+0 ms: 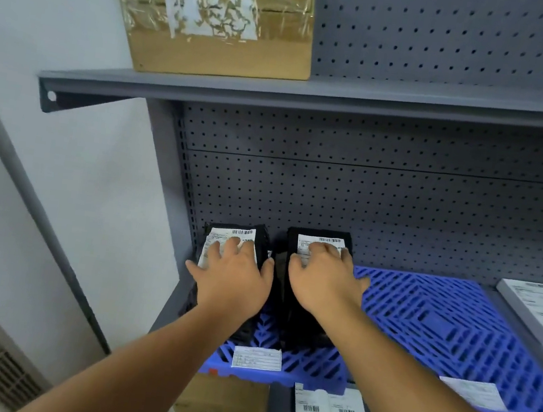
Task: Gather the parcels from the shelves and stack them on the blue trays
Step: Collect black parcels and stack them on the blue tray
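Far left: pale wall, a vent grille [7,378] low in the corner. Top left, on the upper grey shelf [312,97]: a taped cardboard box [212,14], upright, against the pegboard back [401,205].

On the middle shelf, left end of the blue tray [437,328]: a black parcel [241,240] with a white barcode label, lying flat, its left edge seemingly past the tray's left edge. Resting on it, the left hand [233,277]: palm down, fingers spread and nearly straight over the label, thumb out to the left, no clear grip.

Just beside, with a narrow dark gap between: a second black parcel [320,246], also labelled, flat on the tray. On top of it, the right hand [322,281]: palm down, fingertips bent over the label, thumb reaching right onto the blue grid; whether pressing or gripping, cannot tell.

On the tray's front rim: two white labels [257,358]. Below, on the lower shelf: a brown carton [223,403], then two small white boxes [331,410] side by side.

Far right, off the tray: a flat white parcel [539,310].
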Demonstrator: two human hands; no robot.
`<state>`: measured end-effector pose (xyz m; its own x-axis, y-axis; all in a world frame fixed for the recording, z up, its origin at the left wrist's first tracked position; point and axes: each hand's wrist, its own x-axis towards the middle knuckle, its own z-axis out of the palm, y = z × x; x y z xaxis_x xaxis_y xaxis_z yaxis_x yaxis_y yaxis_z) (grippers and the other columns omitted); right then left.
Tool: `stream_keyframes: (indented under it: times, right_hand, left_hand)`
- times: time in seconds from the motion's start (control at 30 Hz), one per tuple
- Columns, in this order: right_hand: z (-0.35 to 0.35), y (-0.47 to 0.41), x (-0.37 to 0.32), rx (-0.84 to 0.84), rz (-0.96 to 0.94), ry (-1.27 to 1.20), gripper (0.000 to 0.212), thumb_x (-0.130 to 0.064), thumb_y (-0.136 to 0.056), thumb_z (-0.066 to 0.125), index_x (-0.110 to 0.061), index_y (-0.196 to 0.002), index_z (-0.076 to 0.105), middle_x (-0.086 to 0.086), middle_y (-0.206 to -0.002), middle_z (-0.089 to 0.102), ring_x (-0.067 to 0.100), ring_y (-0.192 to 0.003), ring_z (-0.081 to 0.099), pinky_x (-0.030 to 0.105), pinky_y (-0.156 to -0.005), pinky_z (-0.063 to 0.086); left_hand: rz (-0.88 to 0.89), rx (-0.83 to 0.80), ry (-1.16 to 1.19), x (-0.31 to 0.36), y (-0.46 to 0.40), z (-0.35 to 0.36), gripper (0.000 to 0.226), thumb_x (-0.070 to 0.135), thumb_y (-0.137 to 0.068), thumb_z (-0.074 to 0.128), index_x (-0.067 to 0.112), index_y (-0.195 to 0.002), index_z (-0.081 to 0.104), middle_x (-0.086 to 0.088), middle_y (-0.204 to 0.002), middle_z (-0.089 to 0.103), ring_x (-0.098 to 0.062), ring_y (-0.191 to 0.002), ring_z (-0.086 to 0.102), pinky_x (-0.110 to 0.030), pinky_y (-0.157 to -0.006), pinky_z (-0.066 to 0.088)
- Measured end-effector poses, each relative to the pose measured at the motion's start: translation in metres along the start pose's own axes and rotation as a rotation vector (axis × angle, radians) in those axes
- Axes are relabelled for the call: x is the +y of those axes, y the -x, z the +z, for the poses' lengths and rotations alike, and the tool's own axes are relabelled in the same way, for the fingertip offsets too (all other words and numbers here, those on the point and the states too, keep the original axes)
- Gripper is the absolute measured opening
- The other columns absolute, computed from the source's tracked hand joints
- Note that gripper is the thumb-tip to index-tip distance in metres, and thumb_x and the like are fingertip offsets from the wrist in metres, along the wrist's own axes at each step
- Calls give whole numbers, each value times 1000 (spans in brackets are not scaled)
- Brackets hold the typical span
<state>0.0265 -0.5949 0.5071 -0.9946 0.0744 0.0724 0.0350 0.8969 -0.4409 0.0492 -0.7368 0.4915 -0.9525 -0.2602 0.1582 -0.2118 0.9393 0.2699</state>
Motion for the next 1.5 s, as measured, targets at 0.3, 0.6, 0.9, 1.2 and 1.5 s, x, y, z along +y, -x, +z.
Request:
stream_keyframes:
  times: [0.3,0.6,0.9,1.2,1.5]
  right_hand:
    - [-11,-5,4,21,-64,-13,54,-48,-100,34,-24,-145,49,-4,-155,44,23,-148,29,69,-114,20]
    - [-21,0,18,-7,-126,-14,53,-47,-99,37,-25,-146,49,-5,-155,43,21,-148,29,65,-113,22]
    - [-37,7,41,-5,-171,-28,55,-48,-99,39,-25,-148,46,-3,-156,43,20,-145,33,57,-115,29]
    - [-59,26,72,13,-170,-14,52,-47,-98,42,-23,-143,51,-2,-148,49,21,-139,39,53,-109,35]
    - [-82,56,98,69,-103,12,53,-47,-100,43,-20,-145,50,2,-151,48,24,-139,41,47,-108,38]
  left_hand:
    - [6,32,-23,3,1,-4,65,62,-101,32,26,-155,36,1,-165,32,-30,-155,19,-70,-118,17]
    - [23,70,-28,17,15,-8,58,60,-101,35,28,-149,43,2,-161,38,-28,-153,23,-64,-121,19]
    - [66,140,-26,43,37,-10,55,56,-100,40,29,-147,47,5,-156,43,-24,-148,31,-55,-119,28]
    - [99,152,-33,72,61,-3,55,57,-100,41,29,-146,48,7,-153,45,-22,-144,36,-52,-118,30]
    - [219,170,0,96,82,-3,54,55,-98,45,28,-144,52,6,-152,48,-21,-142,38,-45,-116,31]
